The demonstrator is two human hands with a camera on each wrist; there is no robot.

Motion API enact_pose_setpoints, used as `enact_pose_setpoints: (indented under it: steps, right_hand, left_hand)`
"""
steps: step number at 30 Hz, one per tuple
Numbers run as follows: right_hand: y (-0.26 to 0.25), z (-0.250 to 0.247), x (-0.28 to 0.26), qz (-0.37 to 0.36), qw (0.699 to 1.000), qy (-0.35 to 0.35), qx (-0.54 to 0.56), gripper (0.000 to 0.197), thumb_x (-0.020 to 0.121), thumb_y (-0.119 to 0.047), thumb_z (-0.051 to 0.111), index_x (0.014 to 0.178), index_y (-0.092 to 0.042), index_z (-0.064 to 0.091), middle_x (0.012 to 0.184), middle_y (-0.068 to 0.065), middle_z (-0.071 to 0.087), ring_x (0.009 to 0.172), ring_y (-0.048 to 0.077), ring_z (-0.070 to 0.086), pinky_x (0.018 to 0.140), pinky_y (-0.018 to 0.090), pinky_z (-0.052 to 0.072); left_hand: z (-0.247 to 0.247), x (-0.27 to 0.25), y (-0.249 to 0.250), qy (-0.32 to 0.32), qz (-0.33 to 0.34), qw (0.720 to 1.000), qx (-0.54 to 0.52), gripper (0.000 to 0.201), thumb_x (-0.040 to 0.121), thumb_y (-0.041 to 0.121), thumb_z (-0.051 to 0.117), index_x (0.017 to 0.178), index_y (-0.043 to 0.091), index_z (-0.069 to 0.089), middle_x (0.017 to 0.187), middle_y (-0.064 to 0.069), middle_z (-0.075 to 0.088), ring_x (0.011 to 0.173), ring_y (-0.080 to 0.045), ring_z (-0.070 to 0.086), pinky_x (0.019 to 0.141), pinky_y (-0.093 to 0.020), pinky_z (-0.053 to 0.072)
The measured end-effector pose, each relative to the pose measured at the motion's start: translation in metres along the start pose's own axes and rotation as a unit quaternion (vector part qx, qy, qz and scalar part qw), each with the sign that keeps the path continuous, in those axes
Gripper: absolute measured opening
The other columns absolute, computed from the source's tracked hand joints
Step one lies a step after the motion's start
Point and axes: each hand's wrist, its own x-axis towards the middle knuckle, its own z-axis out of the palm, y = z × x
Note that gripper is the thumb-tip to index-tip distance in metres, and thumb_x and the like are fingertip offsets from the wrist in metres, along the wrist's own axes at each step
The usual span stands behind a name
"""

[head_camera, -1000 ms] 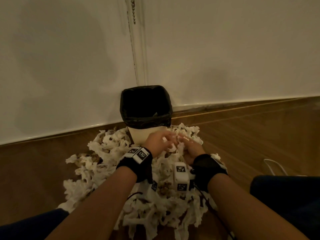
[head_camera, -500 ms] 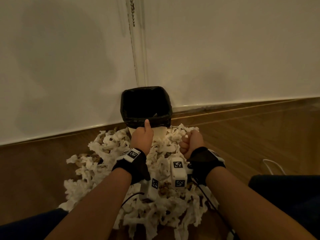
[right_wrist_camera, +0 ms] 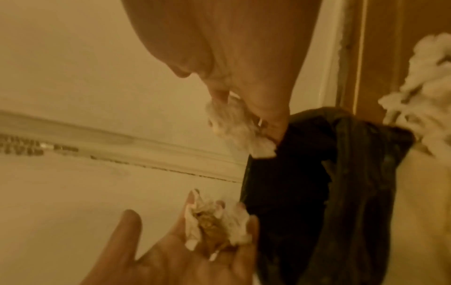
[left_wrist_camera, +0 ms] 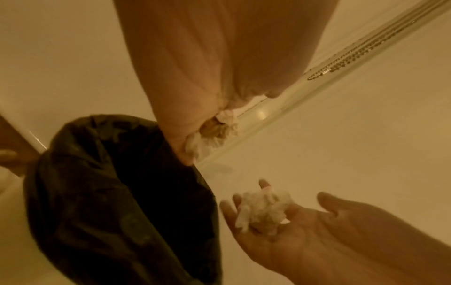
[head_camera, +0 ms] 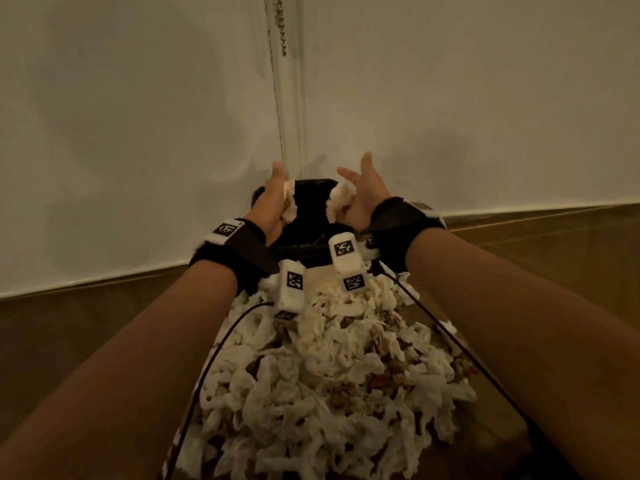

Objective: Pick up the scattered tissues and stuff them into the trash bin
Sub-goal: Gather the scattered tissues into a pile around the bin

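Observation:
A trash bin with a black liner (head_camera: 310, 211) stands in the corner against the wall. Both hands hover over its mouth, palms facing each other. My left hand (head_camera: 275, 199) has its fingers spread, and a crumpled tissue (head_camera: 289, 202) lies loose against its palm; the right wrist view shows that tissue (right_wrist_camera: 217, 221) on open fingers. My right hand (head_camera: 365, 194) is spread too, with a second tissue wad (head_camera: 341, 199) on its palm, also seen as a wad (left_wrist_camera: 263, 212) in the left wrist view. A big heap of scattered tissues (head_camera: 329, 375) covers the floor before the bin.
A white wall rises behind the bin, with a corner trim and a hanging bead chain (head_camera: 282, 32). Wooden floor (head_camera: 69, 341) lies on both sides of the heap. Black cables (head_camera: 214, 351) trail from the wrist cameras across the tissues.
Both hands took tissue from the heap, closed into fists and rose. Now they are above the bin's mouth with fingers spread, the wads loose on the palms.

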Motion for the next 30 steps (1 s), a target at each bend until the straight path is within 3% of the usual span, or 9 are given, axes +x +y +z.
enact_pose_setpoints:
  steps: [2, 6, 9, 11, 14, 17, 22, 26, 30]
  right_hand:
    - [0.003, -0.003, -0.001, 0.022, 0.998, -0.026, -0.044, 0.076, 0.088, -0.071, 0.012, 0.150, -0.027, 0.014, 0.150, 0.015, 0.030, 0.130, 0.039, 0.040, 0.101, 0.051, 0.035]
    - [0.012, -0.016, -0.006, 0.021, 0.998, -0.010, -0.060, 0.076, 0.088, -0.071, 0.011, 0.150, -0.028, 0.011, 0.156, 0.014, 0.015, 0.139, 0.041, 0.025, 0.110, 0.052, 0.025]
    - [0.020, -0.029, -0.007, -0.071, 0.993, 0.075, -0.053, 0.064, 0.095, -0.061, 0.021, 0.144, -0.023, 0.033, 0.139, 0.012, 0.044, 0.107, 0.030, 0.056, 0.085, 0.040, 0.047]
    - [0.029, -0.041, -0.009, -0.124, 0.982, 0.129, -0.060, 0.052, 0.098, -0.050, 0.027, 0.129, -0.016, 0.052, 0.103, 0.008, 0.063, 0.071, 0.018, 0.058, 0.061, 0.029, 0.044]
    - [0.055, -0.072, -0.015, -0.128, 0.971, 0.184, -0.089, 0.034, 0.097, -0.036, 0.038, 0.094, -0.015, 0.065, 0.067, 0.003, 0.062, 0.047, 0.013, 0.049, 0.047, 0.020, 0.035]
    - [0.090, -0.110, -0.025, -0.084, 0.950, 0.228, -0.198, 0.028, 0.094, -0.025, 0.044, 0.096, -0.009, 0.068, 0.065, 0.003, 0.062, 0.049, 0.014, 0.049, 0.046, 0.021, 0.035]
    - [0.143, -0.170, -0.046, 0.026, 0.871, 0.231, -0.434, 0.026, 0.095, -0.019, 0.045, 0.106, -0.009, 0.066, 0.087, 0.006, 0.066, 0.075, 0.025, 0.062, 0.064, 0.037, 0.051]
    - [0.166, -0.197, -0.063, 0.064, 0.761, 0.359, -0.536, 0.026, 0.090, -0.018, 0.045, 0.109, -0.025, 0.061, 0.123, 0.010, 0.056, 0.114, 0.030, 0.050, 0.082, 0.040, 0.048]
    - [0.178, -0.205, -0.069, 0.108, 0.749, 0.351, -0.551, 0.031, 0.088, -0.030, 0.053, 0.119, -0.026, 0.054, 0.146, 0.012, 0.027, 0.133, 0.037, 0.028, 0.106, 0.047, 0.031]
  left_hand:
    - [-0.006, -0.001, -0.004, -0.014, -0.030, 0.999, -0.007, 0.061, 0.096, 0.056, 0.020, 0.140, 0.016, 0.036, 0.110, 0.002, 0.052, 0.102, -0.016, 0.053, 0.083, -0.026, 0.041]
    - [-0.014, -0.010, -0.011, -0.004, -0.038, 0.999, 0.001, 0.064, 0.097, 0.056, 0.018, 0.147, 0.016, 0.023, 0.149, -0.006, 0.033, 0.132, -0.019, 0.036, 0.087, -0.022, 0.030]
    - [-0.023, -0.007, -0.016, 0.096, 0.102, 0.989, 0.052, 0.040, 0.100, 0.040, 0.031, 0.128, 0.020, 0.051, 0.124, -0.002, 0.055, 0.106, -0.011, 0.051, 0.093, -0.027, 0.040]
    - [-0.020, -0.009, -0.025, 0.126, 0.203, 0.964, 0.116, 0.028, 0.099, 0.027, 0.038, 0.101, 0.020, 0.064, 0.090, 0.005, 0.062, 0.077, -0.005, 0.054, 0.073, -0.024, 0.046]
    - [0.001, -0.024, -0.058, 0.032, 0.244, 0.939, 0.238, 0.028, 0.095, 0.022, 0.042, 0.077, 0.030, 0.062, 0.064, 0.010, 0.060, 0.053, 0.003, 0.051, 0.056, -0.012, 0.042]
    - [0.016, -0.041, -0.106, -0.053, 0.195, 0.905, 0.374, 0.023, 0.093, 0.028, 0.046, 0.079, 0.034, 0.063, 0.062, 0.012, 0.058, 0.050, 0.003, 0.051, 0.047, -0.013, 0.037]
    - [0.024, -0.063, -0.172, -0.183, 0.067, 0.811, 0.552, 0.022, 0.094, 0.025, 0.046, 0.107, 0.025, 0.064, 0.101, 0.001, 0.063, 0.080, -0.012, 0.057, 0.065, -0.022, 0.043]
    - [0.031, -0.087, -0.215, -0.267, 0.045, 0.692, 0.670, 0.026, 0.094, 0.032, 0.048, 0.118, 0.025, 0.055, 0.123, -0.004, 0.046, 0.104, -0.024, 0.052, 0.084, -0.032, 0.047]
    - [0.039, -0.103, -0.244, -0.274, 0.024, 0.645, 0.712, 0.039, 0.095, 0.023, 0.044, 0.134, 0.026, 0.044, 0.143, -0.007, 0.026, 0.126, -0.034, 0.033, 0.101, -0.043, 0.041]
